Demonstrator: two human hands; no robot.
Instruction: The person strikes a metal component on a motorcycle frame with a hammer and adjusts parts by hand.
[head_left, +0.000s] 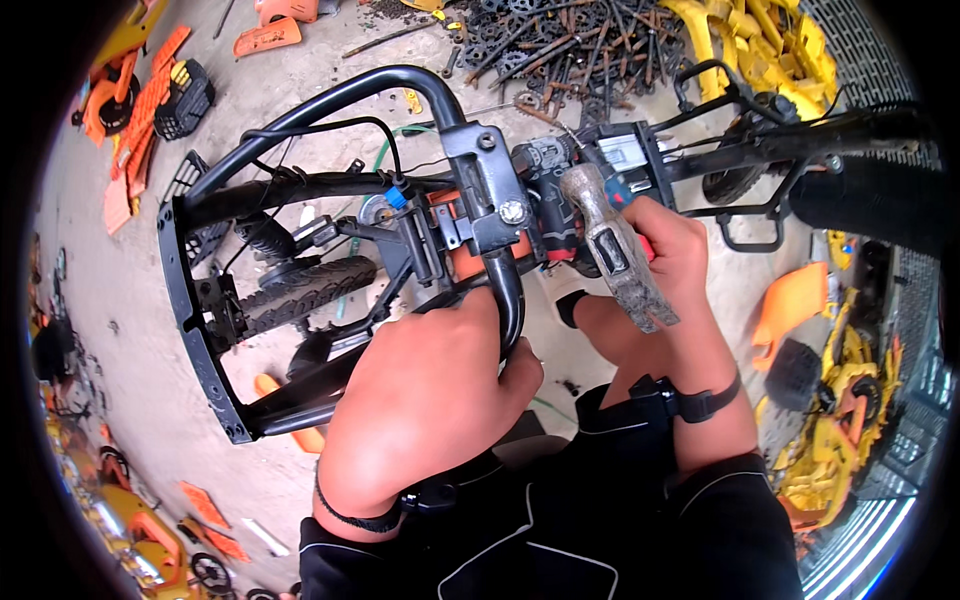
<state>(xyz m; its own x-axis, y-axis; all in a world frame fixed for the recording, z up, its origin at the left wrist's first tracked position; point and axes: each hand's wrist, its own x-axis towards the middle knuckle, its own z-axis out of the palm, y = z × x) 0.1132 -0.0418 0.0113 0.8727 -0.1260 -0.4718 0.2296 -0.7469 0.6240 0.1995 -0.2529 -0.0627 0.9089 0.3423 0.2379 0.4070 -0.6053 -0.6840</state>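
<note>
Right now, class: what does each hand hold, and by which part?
Left hand grips the black handlebar at its curved lower end. Right hand holds the hammer by its handle.

Only one thing here looks like a label: a pale, whitish rectangular plate (pixel 628 152) on the dark boxy part fixed to the black frame, just above the right hand and beside the hammer head. Its face is too small and blurred to tell any markings. There are no packages, signs or screens anywhere on the floor around the frame.
</note>
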